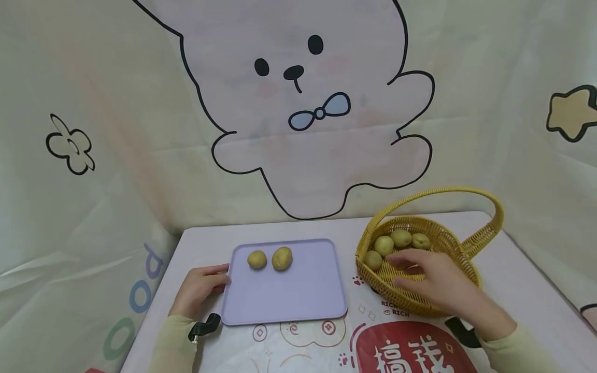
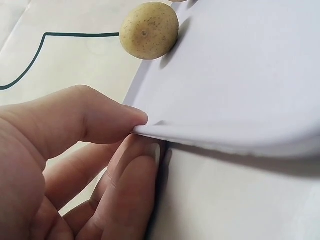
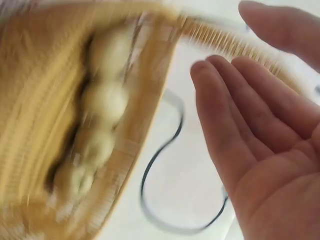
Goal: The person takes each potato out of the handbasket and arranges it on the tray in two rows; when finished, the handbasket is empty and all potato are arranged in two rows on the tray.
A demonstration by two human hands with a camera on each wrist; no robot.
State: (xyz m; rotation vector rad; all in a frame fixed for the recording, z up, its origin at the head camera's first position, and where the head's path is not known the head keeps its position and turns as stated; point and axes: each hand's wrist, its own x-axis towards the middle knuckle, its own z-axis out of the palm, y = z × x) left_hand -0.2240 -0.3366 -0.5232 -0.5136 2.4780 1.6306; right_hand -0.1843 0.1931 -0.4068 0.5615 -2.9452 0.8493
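A pale purple tray lies on the table, with two potatoes near its far side. My left hand pinches the tray's left edge; in the left wrist view its thumb is at the rim and the fingers are below. A yellow woven basket with a tall handle stands right of the tray. Several potatoes sit along its far left side. Over the basket hovers my right hand, fingers apart from the thumb and holding nothing. The basket is blurred in the right wrist view.
The white table carries a printed cover with a red patch at the front right. A cartoon-printed cloth hangs behind the table and along its sides. The basket's handle arches above its far side.
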